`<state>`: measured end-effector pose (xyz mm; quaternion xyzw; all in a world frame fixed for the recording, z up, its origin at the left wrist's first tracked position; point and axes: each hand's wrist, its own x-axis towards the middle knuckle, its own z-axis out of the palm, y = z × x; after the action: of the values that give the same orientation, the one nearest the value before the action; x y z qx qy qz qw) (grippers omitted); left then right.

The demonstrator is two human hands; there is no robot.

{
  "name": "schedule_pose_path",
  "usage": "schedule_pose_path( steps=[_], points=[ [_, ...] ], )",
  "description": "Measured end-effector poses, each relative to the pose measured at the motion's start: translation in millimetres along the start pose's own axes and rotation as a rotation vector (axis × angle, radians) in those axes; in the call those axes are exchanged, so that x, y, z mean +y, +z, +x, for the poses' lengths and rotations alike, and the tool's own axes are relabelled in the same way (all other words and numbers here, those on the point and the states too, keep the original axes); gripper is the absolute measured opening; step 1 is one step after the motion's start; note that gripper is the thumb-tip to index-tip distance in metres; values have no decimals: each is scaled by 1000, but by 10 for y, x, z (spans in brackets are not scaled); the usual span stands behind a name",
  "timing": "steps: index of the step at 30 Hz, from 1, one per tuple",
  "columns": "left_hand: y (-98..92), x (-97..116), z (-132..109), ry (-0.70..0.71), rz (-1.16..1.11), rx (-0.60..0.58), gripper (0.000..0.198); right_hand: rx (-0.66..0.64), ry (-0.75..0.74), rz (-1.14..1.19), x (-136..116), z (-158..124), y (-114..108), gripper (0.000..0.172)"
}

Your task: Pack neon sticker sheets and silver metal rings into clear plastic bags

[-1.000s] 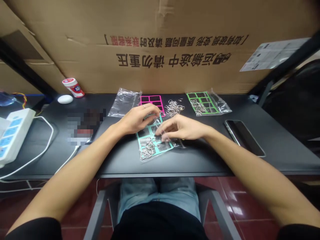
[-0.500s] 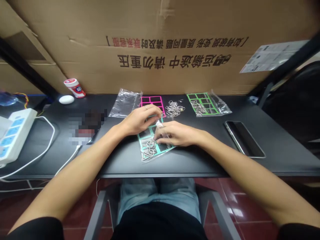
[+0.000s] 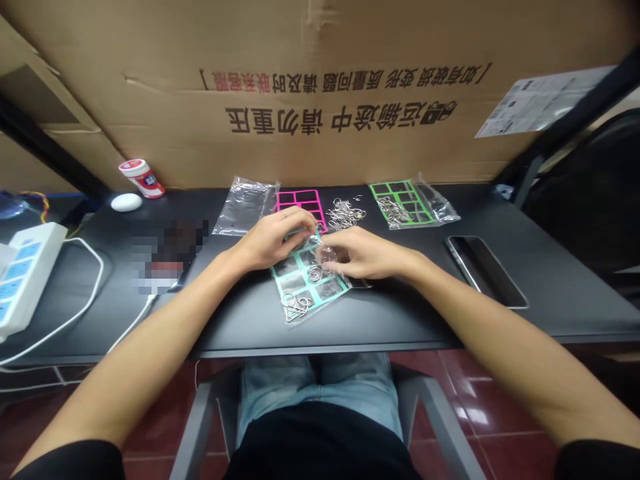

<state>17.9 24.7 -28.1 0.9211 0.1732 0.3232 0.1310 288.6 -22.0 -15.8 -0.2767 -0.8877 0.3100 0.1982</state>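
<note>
Here's the left hand [image 3: 283, 237], fingers curled in with only a narrow gap, holding the far end of a clear bag [image 3: 325, 290]. The bag lies on the dark table [image 3: 390, 327], near the middle, angled, with a teal frame [image 3: 300, 275] inside. And the right hand [image 3: 363, 253] is in at the bag's right side, fingers bent and close together, plastic crumpled about the tips; whether they pinch a ring, I cannot tell! One cluster of metal rings [image 3: 315, 273] sits just beside those fingertips, another bunch of rings [image 3: 296, 307] down in the near left corner.

Beyond the hands, a pink frame [image 3: 320, 212] shows, partly hidden by the left hand, with a loose ring pile [image 3: 346, 215] just right of it. Farther right lies a green frame [image 3: 417, 212] in its own plastic, and nearer, at right, a phone [image 3: 486, 270].
</note>
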Motion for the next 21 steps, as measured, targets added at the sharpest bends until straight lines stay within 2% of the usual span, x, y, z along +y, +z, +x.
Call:
schedule_pose_path(
  steps=[5, 10, 12, 14, 17, 21],
  points=[
    [0, 20, 7, 4, 3, -25, 12, 163, 90, 340, 15, -15, -54, 18],
    [-8, 34, 15, 2, -5, -13, 13, 174, 164, 534, 12, -10, -73, 26],
    [-11, 36, 17, 0, -5, -11, 13, 144, 178, 480, 22, -19, -89, 24],
    [-11, 36, 15, -4, -12, -13, 13, 75, 173, 312, 36, -30, -109, 18],
    [-8, 36, 11, -6, -23, -15, 13, -19, 101, 22, 39, -37, -135, 10],
    [-3, 36, 9, -4, -24, -13, 13, -68, 16, -165, 2, -22, -125, 11]
  ],
)
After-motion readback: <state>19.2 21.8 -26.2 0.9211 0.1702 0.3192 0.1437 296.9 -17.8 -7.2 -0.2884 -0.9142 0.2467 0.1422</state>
